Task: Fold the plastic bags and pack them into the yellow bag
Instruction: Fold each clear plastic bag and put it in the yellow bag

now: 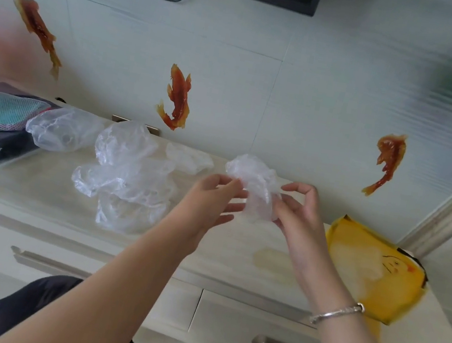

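Head view: I see my left hand point(214, 199) and right hand point(297, 210) both pinching a crinkly clear plastic bag point(257, 188), bunched, long axis roughly upright, above the cabinet top point(37, 184). Glossy yellow bag point(367, 269) lies flat at the right edge; loose clear bags point(128, 173) piled mid-surface.

two hands show, the left hand point(208, 198) and the right hand point(299, 210). clear plastic bags are hard to count: one held bag point(257, 188), about five more in the loose pile point(126, 172). one yellow bag point(367, 269). three fish stickers point(178, 100). one bracelet point(339, 311).
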Demonstrator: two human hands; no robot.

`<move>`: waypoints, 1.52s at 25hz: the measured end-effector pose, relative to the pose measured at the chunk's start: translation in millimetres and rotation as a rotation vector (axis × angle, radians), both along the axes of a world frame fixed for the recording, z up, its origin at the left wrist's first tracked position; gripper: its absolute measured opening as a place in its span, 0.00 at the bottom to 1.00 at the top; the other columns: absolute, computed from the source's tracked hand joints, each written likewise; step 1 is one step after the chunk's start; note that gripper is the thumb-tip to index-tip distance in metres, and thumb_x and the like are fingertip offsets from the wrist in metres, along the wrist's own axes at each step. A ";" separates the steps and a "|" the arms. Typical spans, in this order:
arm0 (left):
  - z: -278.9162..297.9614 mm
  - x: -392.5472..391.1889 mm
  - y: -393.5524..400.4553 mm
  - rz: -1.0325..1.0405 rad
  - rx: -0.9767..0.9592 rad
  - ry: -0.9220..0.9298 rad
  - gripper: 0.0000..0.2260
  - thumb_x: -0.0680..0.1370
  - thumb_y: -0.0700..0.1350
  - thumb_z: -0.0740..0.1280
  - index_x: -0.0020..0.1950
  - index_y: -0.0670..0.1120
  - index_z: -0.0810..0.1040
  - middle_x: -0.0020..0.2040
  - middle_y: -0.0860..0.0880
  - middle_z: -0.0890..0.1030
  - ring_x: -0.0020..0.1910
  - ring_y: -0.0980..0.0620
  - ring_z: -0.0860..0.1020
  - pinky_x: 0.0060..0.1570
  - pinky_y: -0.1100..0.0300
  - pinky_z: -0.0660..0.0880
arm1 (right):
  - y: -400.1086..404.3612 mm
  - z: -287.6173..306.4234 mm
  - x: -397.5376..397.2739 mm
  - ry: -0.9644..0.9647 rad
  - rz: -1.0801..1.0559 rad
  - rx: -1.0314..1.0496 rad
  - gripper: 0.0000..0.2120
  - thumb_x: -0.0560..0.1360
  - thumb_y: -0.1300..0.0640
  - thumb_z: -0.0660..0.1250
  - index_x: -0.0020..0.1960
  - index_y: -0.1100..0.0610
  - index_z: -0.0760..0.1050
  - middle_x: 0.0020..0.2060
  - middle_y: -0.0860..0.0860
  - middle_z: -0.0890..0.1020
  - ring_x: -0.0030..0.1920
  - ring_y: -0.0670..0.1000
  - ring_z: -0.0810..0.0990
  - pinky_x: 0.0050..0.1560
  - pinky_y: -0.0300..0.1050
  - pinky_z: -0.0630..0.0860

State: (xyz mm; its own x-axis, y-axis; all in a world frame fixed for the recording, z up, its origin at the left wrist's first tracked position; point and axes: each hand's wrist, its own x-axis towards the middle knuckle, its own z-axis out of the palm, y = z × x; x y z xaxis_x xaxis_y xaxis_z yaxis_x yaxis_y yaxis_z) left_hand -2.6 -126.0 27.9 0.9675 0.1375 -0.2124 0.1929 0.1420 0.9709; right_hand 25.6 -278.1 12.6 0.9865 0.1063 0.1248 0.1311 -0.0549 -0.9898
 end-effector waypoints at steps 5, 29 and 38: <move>-2.1 5.7 -10.7 0.039 0.055 -0.019 0.08 0.79 0.43 0.65 0.57 0.45 0.79 0.52 0.47 0.83 0.48 0.52 0.83 0.56 0.55 0.77 | -6.6 0.2 9.7 0.152 0.055 0.200 0.15 0.82 0.55 0.53 0.50 0.55 0.79 0.39 0.53 0.85 0.37 0.49 0.82 0.40 0.43 0.74; 1.4 9.4 26.6 0.256 -0.054 0.145 0.07 0.80 0.42 0.59 0.50 0.46 0.77 0.41 0.50 0.80 0.40 0.53 0.79 0.51 0.56 0.76 | 10.6 -1.6 15.5 0.377 0.099 0.504 0.18 0.76 0.64 0.59 0.29 0.57 0.75 0.44 0.57 0.84 0.44 0.58 0.83 0.45 0.49 0.78; 4.8 34.5 37.1 -0.041 0.186 0.214 0.28 0.72 0.71 0.61 0.50 0.47 0.81 0.50 0.48 0.81 0.49 0.48 0.80 0.52 0.53 0.78 | 16.4 -4.0 31.3 0.322 0.089 0.388 0.13 0.77 0.65 0.61 0.35 0.57 0.67 0.32 0.52 0.80 0.30 0.51 0.80 0.27 0.41 0.71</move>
